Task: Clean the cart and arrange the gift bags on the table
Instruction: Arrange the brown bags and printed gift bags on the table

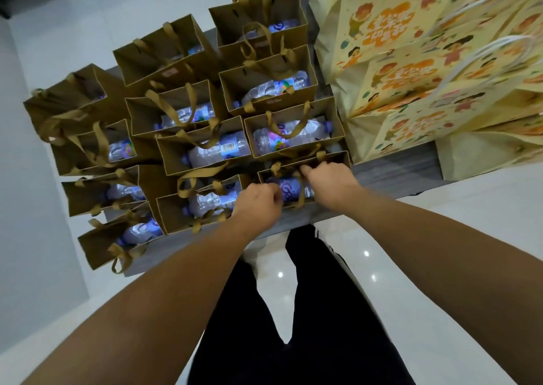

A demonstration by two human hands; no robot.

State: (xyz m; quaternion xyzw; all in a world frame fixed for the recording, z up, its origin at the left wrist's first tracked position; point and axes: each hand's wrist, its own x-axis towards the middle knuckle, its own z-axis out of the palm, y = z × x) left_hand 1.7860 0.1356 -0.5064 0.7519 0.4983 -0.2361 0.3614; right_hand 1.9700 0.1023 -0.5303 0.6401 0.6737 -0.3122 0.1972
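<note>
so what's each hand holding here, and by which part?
Both hold the nearest brown gift bag by its ribbon handles: left hand at the near handle, right hand at the far one. Exact finger contact is unclear.

I see a grey table [390,176] standing on a glossy white floor [440,237]. Brown gift bags [202,155] stand on it in close rows, touching one another, each with a water bottle [217,152] lying inside. Just right of those bags, yellow printed bags [411,70] sit stacked at the table's right end.

yellow bags [440,61] cropped, bottle labels unreadable
</note>
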